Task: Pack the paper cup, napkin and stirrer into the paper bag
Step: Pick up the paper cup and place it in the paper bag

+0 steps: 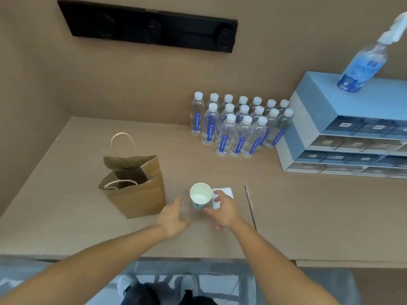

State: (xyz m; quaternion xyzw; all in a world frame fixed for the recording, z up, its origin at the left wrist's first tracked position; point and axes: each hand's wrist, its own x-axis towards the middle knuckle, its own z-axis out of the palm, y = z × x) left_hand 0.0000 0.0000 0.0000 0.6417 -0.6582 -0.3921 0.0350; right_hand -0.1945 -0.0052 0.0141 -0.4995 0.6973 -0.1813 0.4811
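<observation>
A white paper cup stands upright on the table, its mouth up and nothing inside. My right hand curls around the cup's right side, thumb near its base and fingers at its rim, seemingly touching it. Under and behind that hand lies a white napkin, partly hidden. A thin dark stirrer lies on the table right of the napkin. The brown paper bag stands open to the left, handles up. My left hand hovers open between bag and cup.
Several water bottles stand in a cluster at the back of the table. A blue drawer unit sits at the right with a spray bottle on top. The table's front edge runs below my forearms.
</observation>
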